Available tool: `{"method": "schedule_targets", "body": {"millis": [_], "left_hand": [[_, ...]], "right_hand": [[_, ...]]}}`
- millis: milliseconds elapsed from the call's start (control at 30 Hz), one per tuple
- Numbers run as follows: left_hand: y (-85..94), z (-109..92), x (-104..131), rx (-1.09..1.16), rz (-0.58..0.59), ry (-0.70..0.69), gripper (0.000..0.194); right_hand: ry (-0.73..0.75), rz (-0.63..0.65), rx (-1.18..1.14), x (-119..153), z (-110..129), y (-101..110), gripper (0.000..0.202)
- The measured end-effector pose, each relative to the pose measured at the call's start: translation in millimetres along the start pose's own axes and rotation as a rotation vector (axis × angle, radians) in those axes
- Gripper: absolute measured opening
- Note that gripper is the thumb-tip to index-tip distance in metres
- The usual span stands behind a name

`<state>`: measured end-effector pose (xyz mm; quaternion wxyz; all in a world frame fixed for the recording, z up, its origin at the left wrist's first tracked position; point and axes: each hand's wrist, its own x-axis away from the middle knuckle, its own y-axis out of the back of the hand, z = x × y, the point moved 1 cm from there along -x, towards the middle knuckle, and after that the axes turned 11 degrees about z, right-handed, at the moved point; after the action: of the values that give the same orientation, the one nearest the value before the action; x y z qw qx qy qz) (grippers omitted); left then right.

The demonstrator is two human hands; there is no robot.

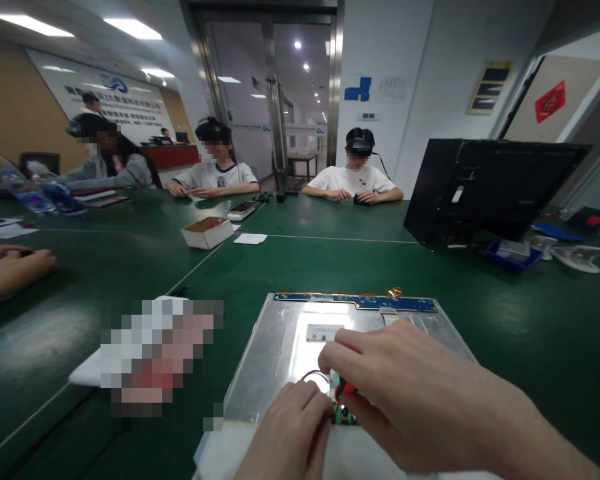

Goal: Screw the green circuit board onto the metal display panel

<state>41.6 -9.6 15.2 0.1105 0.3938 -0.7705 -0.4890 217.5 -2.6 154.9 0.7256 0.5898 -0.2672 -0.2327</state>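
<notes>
A flat silvery panel lies in front of me, with a blue circuit strip along its far edge. My right hand is closed round a red and black tool, over a small green circuit board near the panel's close side. Beside it, my left hand has its fingers bent together at the board's left edge; whatever they hold is hidden. A thin dark cable curves just beyond the left fingertips. A white label is on the panel's middle.
A large black monitor stands at the right, near a blue tray. To the left lies a blurred white packet. A white box sits farther back. Several people sit round the green table; another person's hands show at far left.
</notes>
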Motion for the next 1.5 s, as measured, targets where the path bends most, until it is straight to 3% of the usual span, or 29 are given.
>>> {"method": "schedule_targets", "body": {"millis": [267,500,733,1500], "left_hand": [[-4.0,4.4,1.7,-0.008,-0.038,-0.027,0.022],[-1.8,1.0,0.1,-0.001,-0.004,0.003,0.018],[-3.6,3.3,1.2,-0.013,-0.008,-0.014,0.016],[-4.8,3.4,1.4,-0.019,0.07,0.017,0.018]], "right_hand": [[-0.03,-0.03,0.022,-0.6,-3.4,-2.1,0.009],[0.006,0.018,-0.01,1.4,-0.1,2.2,0.013],[-0.029,-0.044,0.031,-1.1,-2.0,-5.1,0.013],[0.0,0.024,-0.05,0.5,1.9,2.1,0.02]]}}
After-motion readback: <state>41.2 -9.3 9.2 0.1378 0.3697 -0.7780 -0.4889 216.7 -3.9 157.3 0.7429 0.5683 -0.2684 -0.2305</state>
